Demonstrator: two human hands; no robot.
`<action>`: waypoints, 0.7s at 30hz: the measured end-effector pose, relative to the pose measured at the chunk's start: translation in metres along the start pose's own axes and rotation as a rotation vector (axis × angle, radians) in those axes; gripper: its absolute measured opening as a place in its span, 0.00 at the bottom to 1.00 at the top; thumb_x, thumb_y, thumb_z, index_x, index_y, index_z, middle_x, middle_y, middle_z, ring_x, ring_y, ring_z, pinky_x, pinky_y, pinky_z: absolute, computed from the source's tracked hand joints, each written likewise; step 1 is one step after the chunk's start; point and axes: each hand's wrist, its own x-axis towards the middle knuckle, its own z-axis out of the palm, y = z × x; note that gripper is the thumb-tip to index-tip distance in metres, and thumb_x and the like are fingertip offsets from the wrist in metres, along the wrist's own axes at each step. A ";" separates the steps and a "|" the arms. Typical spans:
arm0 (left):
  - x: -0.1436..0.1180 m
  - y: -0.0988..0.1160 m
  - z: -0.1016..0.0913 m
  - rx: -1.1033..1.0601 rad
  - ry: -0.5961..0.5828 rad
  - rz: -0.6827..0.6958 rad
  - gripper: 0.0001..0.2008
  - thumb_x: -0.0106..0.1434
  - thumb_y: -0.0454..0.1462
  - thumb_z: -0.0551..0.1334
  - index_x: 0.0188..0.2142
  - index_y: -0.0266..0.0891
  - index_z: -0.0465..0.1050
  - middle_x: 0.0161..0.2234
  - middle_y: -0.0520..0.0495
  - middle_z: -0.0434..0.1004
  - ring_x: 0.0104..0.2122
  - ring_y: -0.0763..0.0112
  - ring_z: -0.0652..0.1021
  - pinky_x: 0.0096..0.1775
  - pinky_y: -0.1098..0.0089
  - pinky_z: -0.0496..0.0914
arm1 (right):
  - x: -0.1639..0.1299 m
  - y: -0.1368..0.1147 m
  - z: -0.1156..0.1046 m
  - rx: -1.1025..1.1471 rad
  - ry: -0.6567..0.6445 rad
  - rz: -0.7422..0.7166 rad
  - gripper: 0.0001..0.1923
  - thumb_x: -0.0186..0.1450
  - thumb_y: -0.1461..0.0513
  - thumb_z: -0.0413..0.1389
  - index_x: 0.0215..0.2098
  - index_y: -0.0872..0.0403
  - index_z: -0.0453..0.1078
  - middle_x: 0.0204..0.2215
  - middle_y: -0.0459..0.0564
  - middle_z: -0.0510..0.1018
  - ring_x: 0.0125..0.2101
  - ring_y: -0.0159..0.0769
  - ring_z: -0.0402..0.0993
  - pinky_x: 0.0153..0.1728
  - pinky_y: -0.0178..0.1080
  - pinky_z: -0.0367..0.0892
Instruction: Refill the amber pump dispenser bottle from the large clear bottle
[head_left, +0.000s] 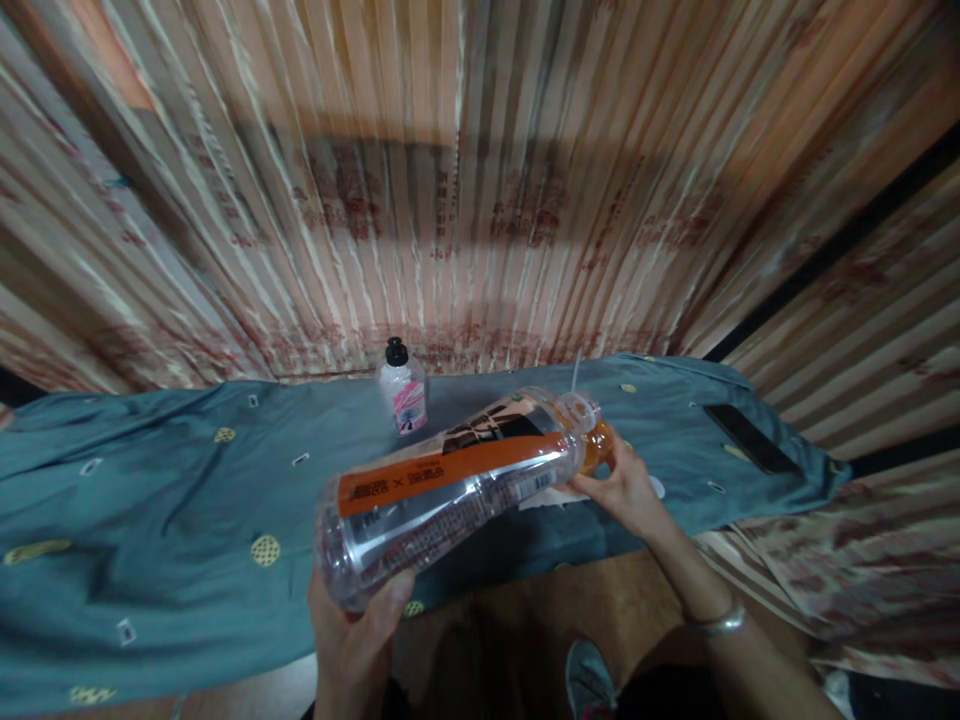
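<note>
A large clear plastic bottle [450, 490] with an orange, black and silver label lies tilted in the air, its neck pointing right and slightly up. My left hand [352, 640] grips it around the base, thumb on the near side. At the neck end, my right hand [626, 490] has its fingers closed around an orange see-through object [598, 445]. Whether that is a small container or part of the bottle's mouth, I cannot tell. Behind the large bottle stands a small clear squeeze bottle [405, 395] with a black cap and pink label, upright on the cloth.
A green cloth [187, 500] with pineapple prints covers the long surface. On its right lies a dark flat phone-like object [750, 438]. Something white [551, 497] lies partly hidden under the bottle's neck. Patterned curtains [450, 220] hang behind; a shoe [589, 675] shows on the floor.
</note>
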 end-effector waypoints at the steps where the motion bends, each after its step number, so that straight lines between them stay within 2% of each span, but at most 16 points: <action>1: 0.000 0.000 -0.001 0.002 -0.002 -0.002 0.44 0.51 0.43 0.79 0.67 0.49 0.70 0.48 0.46 0.84 0.42 0.62 0.84 0.54 0.62 0.79 | 0.000 -0.001 0.000 0.007 -0.002 0.002 0.38 0.54 0.45 0.73 0.57 0.52 0.73 0.48 0.55 0.87 0.45 0.51 0.86 0.50 0.50 0.81; 9: 0.001 0.002 0.002 -0.016 -0.011 0.008 0.48 0.51 0.43 0.79 0.70 0.47 0.66 0.47 0.45 0.85 0.44 0.56 0.86 0.52 0.58 0.81 | 0.000 -0.001 0.000 -0.012 -0.008 0.025 0.37 0.54 0.45 0.72 0.56 0.52 0.73 0.47 0.57 0.87 0.44 0.53 0.86 0.49 0.52 0.81; 15: 0.002 0.007 0.007 0.015 -0.045 0.047 0.43 0.53 0.43 0.78 0.67 0.46 0.70 0.44 0.45 0.85 0.44 0.57 0.85 0.52 0.59 0.81 | 0.000 -0.004 0.000 -0.024 -0.001 0.016 0.37 0.54 0.46 0.72 0.56 0.52 0.73 0.48 0.57 0.87 0.45 0.54 0.86 0.49 0.52 0.81; 21: -0.002 0.010 0.009 -0.008 -0.022 0.026 0.36 0.55 0.44 0.77 0.63 0.49 0.74 0.47 0.46 0.84 0.50 0.56 0.84 0.56 0.60 0.78 | 0.001 -0.009 0.000 -0.034 0.002 0.026 0.38 0.53 0.45 0.72 0.56 0.53 0.73 0.46 0.57 0.88 0.43 0.54 0.87 0.48 0.52 0.81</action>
